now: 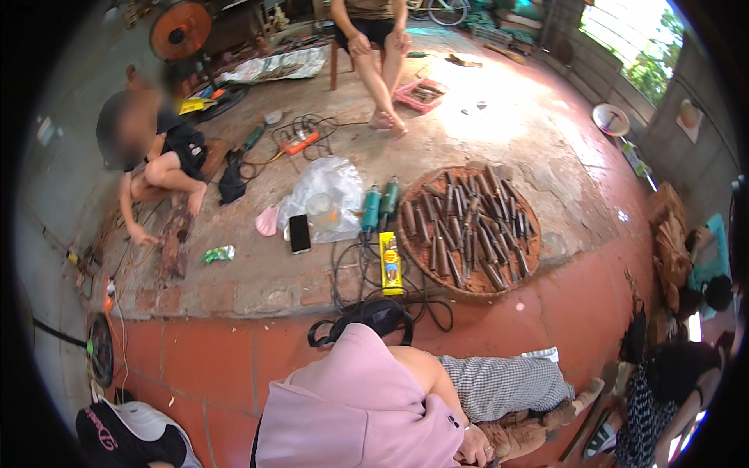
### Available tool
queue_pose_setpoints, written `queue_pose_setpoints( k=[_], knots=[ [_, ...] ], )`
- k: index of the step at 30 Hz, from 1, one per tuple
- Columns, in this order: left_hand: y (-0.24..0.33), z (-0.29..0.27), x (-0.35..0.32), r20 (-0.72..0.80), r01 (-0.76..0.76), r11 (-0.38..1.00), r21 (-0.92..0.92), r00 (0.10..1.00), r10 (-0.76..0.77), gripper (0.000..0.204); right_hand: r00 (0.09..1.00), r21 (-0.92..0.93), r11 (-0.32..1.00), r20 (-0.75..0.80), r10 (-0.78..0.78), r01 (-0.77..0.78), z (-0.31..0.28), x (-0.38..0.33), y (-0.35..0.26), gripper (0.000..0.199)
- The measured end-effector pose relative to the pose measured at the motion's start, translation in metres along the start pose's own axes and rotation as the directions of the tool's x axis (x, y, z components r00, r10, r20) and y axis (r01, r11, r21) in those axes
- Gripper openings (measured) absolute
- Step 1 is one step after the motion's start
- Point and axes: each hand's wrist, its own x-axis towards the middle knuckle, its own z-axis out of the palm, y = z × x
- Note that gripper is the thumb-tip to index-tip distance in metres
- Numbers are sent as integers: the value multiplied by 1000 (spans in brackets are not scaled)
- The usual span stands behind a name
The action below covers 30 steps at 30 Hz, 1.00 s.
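Neither my left hand nor my right hand shows in the head view. Closest to me, at the lower edge, a person in a pink sleeveless hooded top point(335, 413) bends over. That person's hand point(474, 446), with a ring and a bracelet, rests on a brown carved wooden piece point(519, 438); the fingers are partly hidden. Farther off, a round woven tray point(499, 292) holds several wooden-handled carving tools point(468, 226). On the left, a crouching person's hand point(140, 235) reaches toward a dark carved piece of wood point(175, 246) on the floor.
Two green power tools point(370, 209) with black cables lie beside the tray, near a yellow packet point(391, 264), a phone point(299, 234) and a plastic bag point(331, 191). A person sits behind a pink basket point(421, 95). Caps point(136, 433) are at lower left; a fan point(180, 31) stands upper left.
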Motion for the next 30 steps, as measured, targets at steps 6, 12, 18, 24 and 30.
queue_pose_setpoints(
  k=[6, 12, 18, 24, 30],
  knots=[
    [4, 8, -7, 12, 15, 1000, -16, 1000, -14, 14, 999, 47, 999, -36, 24, -22, -8, -4, 14, 30],
    [5, 12, -13, 37, -14, 999, -38, 999, 16, 14, 996, 70, 997, -75, 42, -36, -18, -7, 28, 32],
    [1, 13, -15, 42, -48, 998, -28, 998, 49, 14, 994, 75, 996, -102, 45, -38, -36, -10, 42, 34],
    [8, 16, -12, -33, -18, 999, -41, 999, 17, 12, 991, 62, 998, -132, 31, -23, -62, -16, 56, 35],
    [12, 7, -12, 20, 57, 997, -43, 998, -56, 7, 987, 82, 996, -157, 30, -17, -89, -19, 78, 37]
  ],
)
